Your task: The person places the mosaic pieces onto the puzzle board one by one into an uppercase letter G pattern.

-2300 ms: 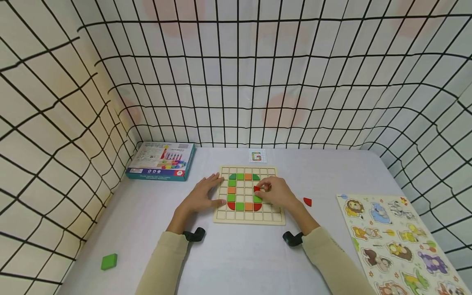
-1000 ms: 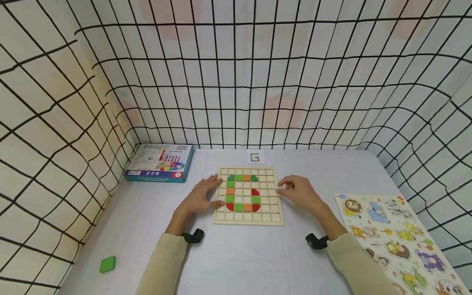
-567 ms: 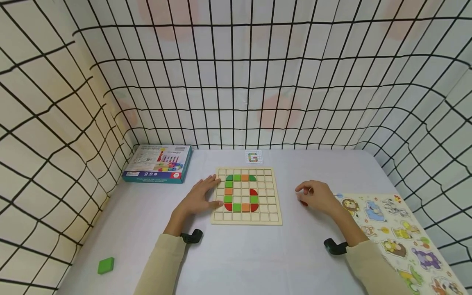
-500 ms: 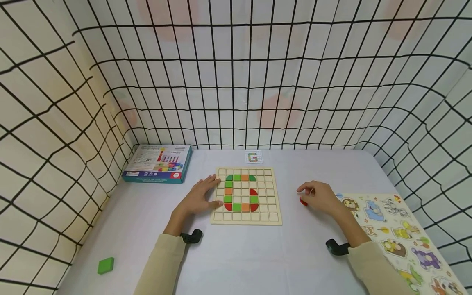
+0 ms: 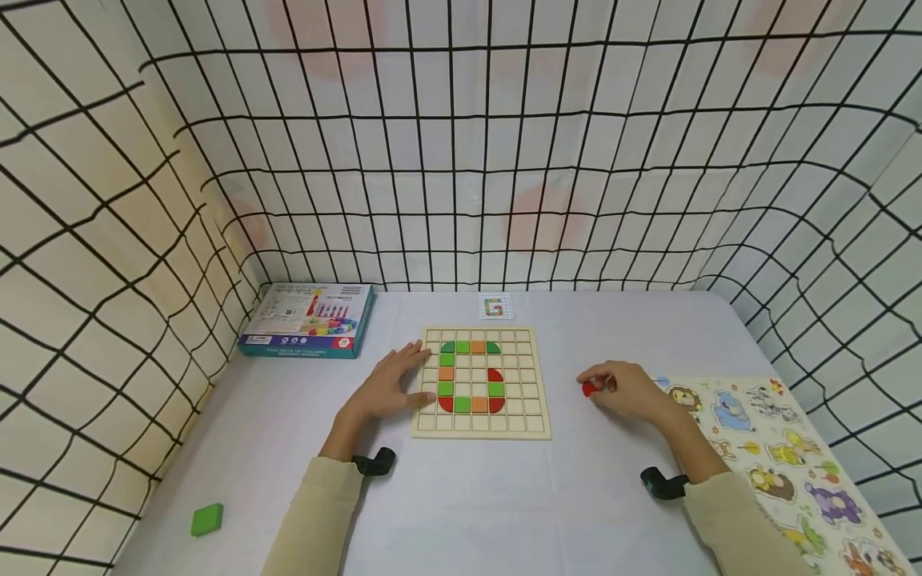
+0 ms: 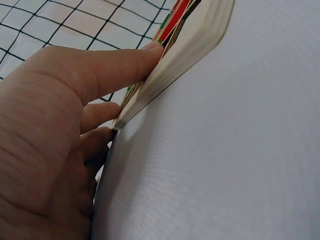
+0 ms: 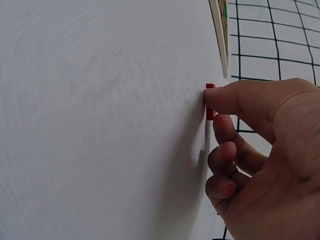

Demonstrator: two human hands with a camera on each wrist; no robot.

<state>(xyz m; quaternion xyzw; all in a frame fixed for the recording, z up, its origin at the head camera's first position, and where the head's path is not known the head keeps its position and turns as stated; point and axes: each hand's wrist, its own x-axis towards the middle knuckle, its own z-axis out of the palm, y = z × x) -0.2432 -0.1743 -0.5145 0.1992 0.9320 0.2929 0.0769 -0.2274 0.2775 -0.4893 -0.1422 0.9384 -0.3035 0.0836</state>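
A pale wooden grid board (image 5: 519,424) lies mid-table, with green, orange and red tiles set in a G-like outline. My left hand (image 5: 385,388) rests on its left edge, fingers spread; in the left wrist view the thumb (image 6: 125,67) lies over the rim. To the right of the board, my right hand (image 5: 623,390) pinches a red quarter-round tile (image 5: 588,389) at the tabletop. The right wrist view has the thumb against that red tile (image 7: 210,102), the other fingers curled beneath; the index fingertip is partly hidden.
Behind the board lies a small pattern card (image 5: 495,306) with a G on it. A toy box (image 5: 310,320) sits back left and a green block (image 5: 206,519) front left. An animal puzzle board (image 5: 785,436) is at the right. Black netting surrounds the table.
My right hand set a red tile above the green one on the board's right side. It then moved right to the loose red tile and pinched it. My left hand stayed put.
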